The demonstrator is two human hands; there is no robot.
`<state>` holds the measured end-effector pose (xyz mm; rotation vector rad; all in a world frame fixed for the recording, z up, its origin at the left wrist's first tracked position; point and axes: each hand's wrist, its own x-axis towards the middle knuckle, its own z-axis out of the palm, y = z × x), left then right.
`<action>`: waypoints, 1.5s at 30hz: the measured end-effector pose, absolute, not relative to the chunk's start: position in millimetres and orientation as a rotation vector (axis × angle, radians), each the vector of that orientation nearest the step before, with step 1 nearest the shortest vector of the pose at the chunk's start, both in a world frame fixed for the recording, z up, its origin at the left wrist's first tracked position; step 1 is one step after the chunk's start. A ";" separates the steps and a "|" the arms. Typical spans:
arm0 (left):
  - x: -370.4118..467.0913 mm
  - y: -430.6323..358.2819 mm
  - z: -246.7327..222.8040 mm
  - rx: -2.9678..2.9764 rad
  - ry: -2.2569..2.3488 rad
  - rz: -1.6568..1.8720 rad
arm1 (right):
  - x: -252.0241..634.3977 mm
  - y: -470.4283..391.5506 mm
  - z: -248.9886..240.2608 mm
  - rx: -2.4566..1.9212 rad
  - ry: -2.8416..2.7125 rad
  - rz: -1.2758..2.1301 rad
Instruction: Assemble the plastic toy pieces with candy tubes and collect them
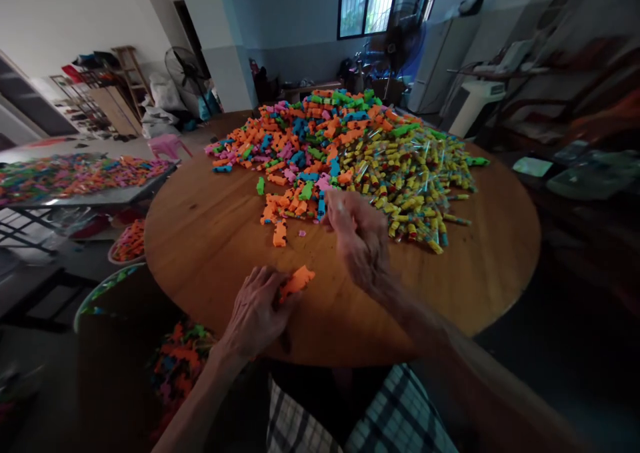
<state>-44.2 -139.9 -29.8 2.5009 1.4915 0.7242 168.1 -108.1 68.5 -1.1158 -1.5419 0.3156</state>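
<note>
- Head view: our left hand (pixel 257 301) pinches an orange toy (pixel 299 280) at the desk (pixel 210 253).
- Our right hand (pixel 359 234) curls by the pile (pixel 300 133); its grip we can't tell.
- Toy seems light, firm; hold its sides.

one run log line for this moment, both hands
left hand: holds orange plastic toy | right hand: by multicoloured toy pile, grip unclear | slim yellow pieces: heaped beside pile | surface: round wooden table

The wooden tabletop (pixel 215 239) looks smooth and faintly glossy, the orange piece (pixel 299 280) matt, plastic-like.
</note>
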 end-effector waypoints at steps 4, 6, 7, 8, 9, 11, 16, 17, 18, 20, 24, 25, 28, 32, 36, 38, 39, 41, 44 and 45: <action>-45.1 -139.9 -35.6 2.489 1.451 0.744 | 125.4 -95.2 85.7 -1.168 -1.506 0.225; -45.1 -138.8 -38.1 2.484 1.436 0.758 | 108.6 -85.8 65.6 -1.231 -1.661 0.161; -44.9 -138.2 -39.1 2.487 1.436 0.771 | 102.5 -80.7 52.6 -1.253 -1.758 0.137; -44.6 -137.7 -39.9 2.492 1.440 0.782 | 98.2 -75.6 40.8 -1.281 -1.824 0.129; -44.1 -137.3 -40.4 2.496 1.448 0.793 | 96.0 -70.8 32.4 -1.293 -1.871 0.132; -42.8 -136.6 -40.3 2.486 1.463 0.807 | 97.6 -63.4 31.2 -1.308 -1.897 0.118; -40.4 -136.0 -36.8 2.424 1.459 0.838 | 130.7 -68.2 83.2 -1.121 -1.868 -0.054; -40.1 -136.2 -36.2 2.426 1.458 0.843 | 140.4 -73.2 87.7 -1.122 -1.849 -0.071; -39.7 -136.4 -35.7 2.433 1.458 0.846 | 150.6 -78.9 86.9 -1.154 -1.838 -0.079; -38.5 -136.7 -34.4 2.452 1.472 0.841 | 172.0 -90.3 70.2 -1.293 -1.874 -0.096; -34.2 -134.3 -30.0 2.501 1.512 0.771 | 211.9 -105.9 10.6 -1.622 -2.106 -0.090; -33.0 -132.7 -28.9 2.519 1.519 0.738 | 219.4 -108.1 -1.7 -1.682 -2.160 -0.076; -29.3 -126.9 -27.0 2.567 1.495 0.682 | 233.8 -112.4 -22.0 -1.759 -2.293 -0.005; -24.4 -124.2 -27.8 2.598 1.316 0.720 | 242.2 -116.5 -22.8 -1.717 -2.397 0.071; -21.2 -128.0 -29.0 2.593 1.214 0.769 | 249.8 -122.6 -20.4 -1.670 -2.429 0.123; -20.8 -128.4 -29.2 2.590 1.188 0.789 | 250.5 -126.1 -20.1 -1.682 -2.428 0.118; -20.9 -127.9 -29.2 2.587 1.180 0.792 | 249.1 -128.1 -20.1 -1.669 -2.424 0.121; -21.2 -126.1 -29.2 2.576 1.178 0.789 | 242.2 -132.4 -20.4 -1.575 -2.414 0.177; -21.1 -123.5 -28.6 2.565 1.184 0.759 | 226.2 -138.6 -21.6 -1.403 -2.414 0.295; -20.9 -123.1 -28.2 2.560 1.184 0.755 | 221.0 -140.0 -22.1 -1.385 -2.419 0.310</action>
